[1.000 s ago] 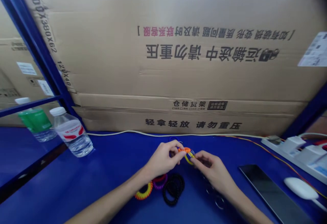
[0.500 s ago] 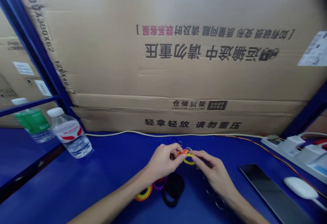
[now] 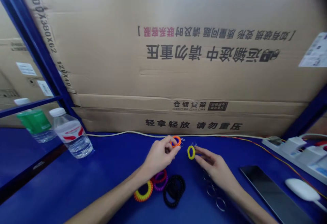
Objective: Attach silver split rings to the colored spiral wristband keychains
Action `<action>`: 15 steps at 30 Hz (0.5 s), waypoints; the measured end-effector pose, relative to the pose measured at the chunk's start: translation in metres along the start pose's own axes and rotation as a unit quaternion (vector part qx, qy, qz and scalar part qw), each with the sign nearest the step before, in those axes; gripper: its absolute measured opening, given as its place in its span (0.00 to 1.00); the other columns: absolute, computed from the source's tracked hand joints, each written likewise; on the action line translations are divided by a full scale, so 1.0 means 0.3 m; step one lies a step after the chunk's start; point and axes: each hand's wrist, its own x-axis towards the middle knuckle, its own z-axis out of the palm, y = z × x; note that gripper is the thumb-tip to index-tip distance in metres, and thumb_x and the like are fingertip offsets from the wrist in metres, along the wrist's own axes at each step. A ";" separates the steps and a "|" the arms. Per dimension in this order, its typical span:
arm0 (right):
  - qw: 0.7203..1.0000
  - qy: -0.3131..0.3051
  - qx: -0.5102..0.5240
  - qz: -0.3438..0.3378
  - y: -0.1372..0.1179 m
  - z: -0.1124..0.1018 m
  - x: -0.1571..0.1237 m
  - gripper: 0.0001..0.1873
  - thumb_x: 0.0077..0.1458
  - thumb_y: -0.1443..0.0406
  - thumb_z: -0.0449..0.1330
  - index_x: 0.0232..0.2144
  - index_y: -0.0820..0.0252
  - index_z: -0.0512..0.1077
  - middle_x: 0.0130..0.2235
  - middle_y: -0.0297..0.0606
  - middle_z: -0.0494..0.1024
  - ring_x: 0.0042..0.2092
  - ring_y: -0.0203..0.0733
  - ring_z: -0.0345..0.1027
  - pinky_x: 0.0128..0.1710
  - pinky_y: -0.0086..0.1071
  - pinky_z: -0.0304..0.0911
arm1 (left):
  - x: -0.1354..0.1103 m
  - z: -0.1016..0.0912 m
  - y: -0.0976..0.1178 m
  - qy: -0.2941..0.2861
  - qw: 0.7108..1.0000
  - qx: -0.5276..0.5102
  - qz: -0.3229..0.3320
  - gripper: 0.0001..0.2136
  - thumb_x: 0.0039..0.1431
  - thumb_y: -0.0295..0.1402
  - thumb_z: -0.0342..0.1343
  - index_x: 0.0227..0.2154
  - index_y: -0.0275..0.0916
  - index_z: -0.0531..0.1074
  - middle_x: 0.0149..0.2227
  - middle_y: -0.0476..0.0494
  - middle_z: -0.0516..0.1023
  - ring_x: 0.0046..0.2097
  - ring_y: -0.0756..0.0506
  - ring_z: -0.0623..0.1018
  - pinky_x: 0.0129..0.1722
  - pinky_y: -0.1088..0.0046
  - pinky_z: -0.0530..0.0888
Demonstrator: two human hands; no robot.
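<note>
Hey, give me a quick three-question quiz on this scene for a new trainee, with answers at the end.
1. What color coil does the left hand hold? A) black B) orange C) purple
2. True or false: the two held coils are touching each other.
3. Fill in: in the picture, the yellow-and-orange coil lies to the ____ of the black coils.

Key:
1. B, the orange coil.
2. False; the yellow coil in the right hand is apart from it.
3. left

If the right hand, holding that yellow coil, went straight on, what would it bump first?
Probably the orange coil in the left hand, though depth is hard to judge.
</note>
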 end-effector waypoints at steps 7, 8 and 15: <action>0.987 0.056 -0.113 -0.094 -0.045 0.002 -0.030 0.17 0.60 0.57 0.55 0.48 0.56 0.71 0.45 0.41 0.78 0.41 0.46 0.73 0.41 0.36 0.70 | -0.034 0.003 0.023 -0.016 0.995 0.075 0.068 0.05 0.63 0.35 0.53 0.36 0.40 0.71 0.24 0.51 0.75 0.25 0.51 0.73 0.28 0.79 0.66; 0.987 0.053 -0.106 -0.110 -0.062 0.003 -0.038 0.16 0.60 0.57 0.55 0.48 0.55 0.72 0.46 0.41 0.78 0.43 0.46 0.73 0.43 0.36 0.69 | -0.040 0.004 0.026 -0.022 0.993 0.087 0.080 0.05 0.62 0.35 0.54 0.36 0.41 0.71 0.25 0.51 0.76 0.26 0.50 0.73 0.28 0.78 0.66; 0.983 0.013 -0.101 -0.155 -0.114 0.013 -0.067 0.10 0.60 0.59 0.56 0.39 0.54 0.75 0.43 0.40 0.79 0.45 0.46 0.72 0.49 0.36 0.65 | -0.068 0.013 0.034 -0.047 0.976 0.147 0.152 0.05 0.63 0.34 0.53 0.38 0.40 0.71 0.28 0.48 0.77 0.29 0.48 0.74 0.31 0.75 0.65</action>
